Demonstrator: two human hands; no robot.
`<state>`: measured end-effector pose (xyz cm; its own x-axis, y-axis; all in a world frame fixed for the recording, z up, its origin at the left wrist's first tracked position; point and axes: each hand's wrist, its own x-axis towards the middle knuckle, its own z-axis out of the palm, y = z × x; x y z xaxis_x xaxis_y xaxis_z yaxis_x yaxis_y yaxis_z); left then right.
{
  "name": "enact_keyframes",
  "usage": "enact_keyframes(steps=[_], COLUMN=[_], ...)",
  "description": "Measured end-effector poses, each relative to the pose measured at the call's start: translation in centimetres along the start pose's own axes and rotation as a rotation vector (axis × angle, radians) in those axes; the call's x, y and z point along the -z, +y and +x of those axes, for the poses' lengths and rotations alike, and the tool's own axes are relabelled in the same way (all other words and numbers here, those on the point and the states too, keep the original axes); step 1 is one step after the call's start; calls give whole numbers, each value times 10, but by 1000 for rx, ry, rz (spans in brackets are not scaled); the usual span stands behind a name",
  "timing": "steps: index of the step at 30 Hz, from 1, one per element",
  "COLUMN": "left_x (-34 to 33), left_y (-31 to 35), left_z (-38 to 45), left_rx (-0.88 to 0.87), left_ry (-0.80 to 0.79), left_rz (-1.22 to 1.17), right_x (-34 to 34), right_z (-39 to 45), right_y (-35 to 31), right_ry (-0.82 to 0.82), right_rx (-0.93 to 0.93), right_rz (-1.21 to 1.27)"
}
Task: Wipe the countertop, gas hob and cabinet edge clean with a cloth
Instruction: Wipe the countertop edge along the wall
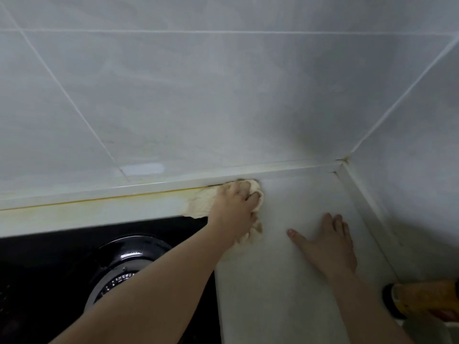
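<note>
1. Cream-coloured cloth (pixel 198 204), all bunched up, is gripped in the left hand (pixel 234 207). The fingers (pixel 250 194) curl over the top of it, with folds poking out past the fingertips and below the palm.
2. That wad sits pressed on the white countertop (pixel 285 281), right where it meets the raised back strip at the foot of the tiled wall (pixel 223 95). Just left of the fingers there's a yellowish stain line (pixel 99 198) running along that seam.
3. The right hand (pixel 327 244) isn't holding anything. It lies flat on the countertop with fingers straight and spread, thumb (pixel 295 235) pointing toward the cloth, close to it but not touching.
4. Below and left of the gripping fingers, the left forearm crosses over the black gas hob (pixel 49 269), and a shiny round burner (pixel 116 269) peeks out beside the arm.
5. Out past the right hand the wall corner (pixel 345 161) closes things off, and near the right wrist there's a blurry yellow-and-black object (pixel 427 299) at the frame edge. Can't tell what it is.
</note>
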<state>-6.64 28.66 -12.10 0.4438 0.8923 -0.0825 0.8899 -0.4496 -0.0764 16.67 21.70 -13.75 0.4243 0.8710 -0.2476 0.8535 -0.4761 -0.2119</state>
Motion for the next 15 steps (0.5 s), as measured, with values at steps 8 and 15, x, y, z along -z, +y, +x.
enact_keyframes(steps=[8,15], left_x=[10,19], left_y=[-24,-55], left_z=[-14,-14], left_rx=[205,287], left_ry=[-154,-229], left_rz=[198,87], right_x=[4,4], right_z=[-3,-4], right_y=[-2,-3], right_ry=[-14,-6], right_rx=[-3,-5], right_rz=[9,9])
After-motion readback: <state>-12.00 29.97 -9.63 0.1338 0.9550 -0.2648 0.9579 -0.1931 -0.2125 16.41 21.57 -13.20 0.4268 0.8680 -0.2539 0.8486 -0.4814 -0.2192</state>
